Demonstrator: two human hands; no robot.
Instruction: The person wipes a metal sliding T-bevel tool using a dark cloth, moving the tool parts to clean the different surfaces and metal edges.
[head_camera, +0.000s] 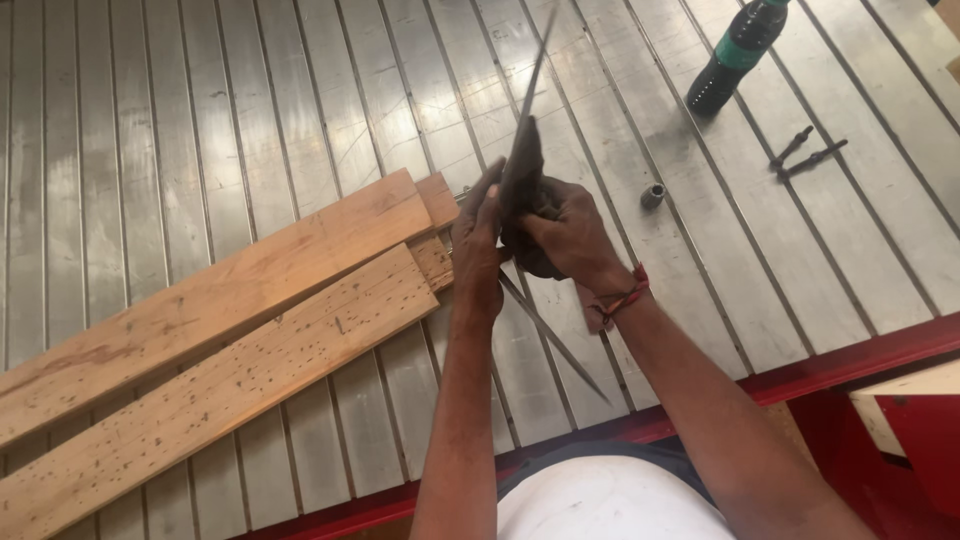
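Both my hands meet over the ribbed metal tabletop, gripping a thin dark metal tool with two long flat arms. One arm points up and away. The other arm slants down to the right toward the table's near edge. My left hand holds the tool's left side with fingers pressed flat against it. My right hand, with a red thread band at the wrist, wraps around its middle. Just left of my hands lie two long wooden planks, side by side, with small wooden blocks at their ends.
A dark bottle with a green label lies at the far right. A small metal socket and two dark bits rest on the tabletop to the right. The red table edge runs along the near side; a pale wooden piece sits below it.
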